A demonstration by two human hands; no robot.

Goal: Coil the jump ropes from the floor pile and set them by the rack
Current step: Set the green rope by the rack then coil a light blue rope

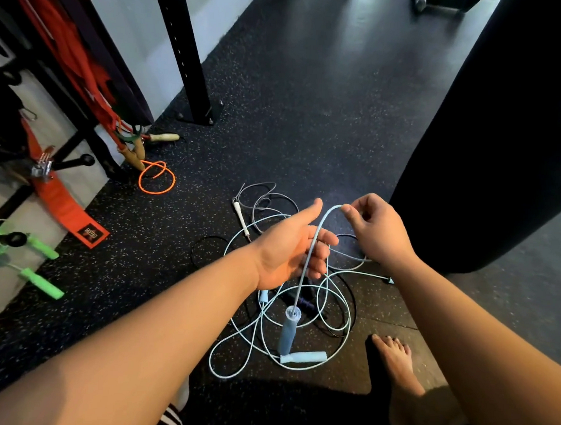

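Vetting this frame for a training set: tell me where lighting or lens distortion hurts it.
Head view: wide-angle warp bows the rack upright and the forearms; a pale sheen glares on the far floor; the black bag at right is near-black, detail lost; the light blue rope, left hand and right hand are sharp; the black rope barely shows against the dark floor.
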